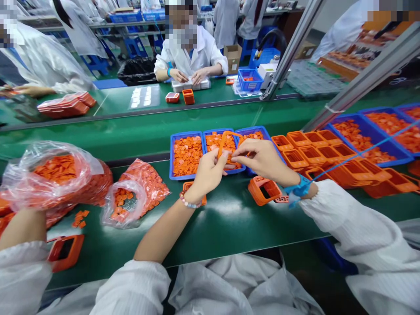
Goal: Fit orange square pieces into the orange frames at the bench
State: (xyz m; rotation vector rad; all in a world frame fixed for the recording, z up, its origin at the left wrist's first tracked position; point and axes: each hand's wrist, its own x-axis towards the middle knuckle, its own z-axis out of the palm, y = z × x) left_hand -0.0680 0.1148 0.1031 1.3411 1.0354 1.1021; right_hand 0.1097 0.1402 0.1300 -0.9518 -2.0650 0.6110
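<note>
My left hand [210, 173] is closed on an orange plastic frame [223, 142], a thin rounded-corner piece tilted up above the blue trays. Close against its right side, my right hand [260, 158] has its thumb and fingers pinched together. Whatever lies in that pinch is too small to make out. Behind and below both hands stand a left blue tray [170, 159], a middle blue tray [219, 130] and a right blue tray [267, 133], filled with small orange pieces. One orange housing [264, 191] lies beneath my right wrist; another [187, 186] is partly hidden by my left wrist.
Stacked orange frames [318, 148] and more blue trays [400, 151] stand at right. Plastic bags [98, 175] of orange pieces lie left, beside a neighbour's arm [22, 229] and an orange housing [67, 253]. A co-worker [192, 57] sits across the green bench; a metal post [295, 43] rises right.
</note>
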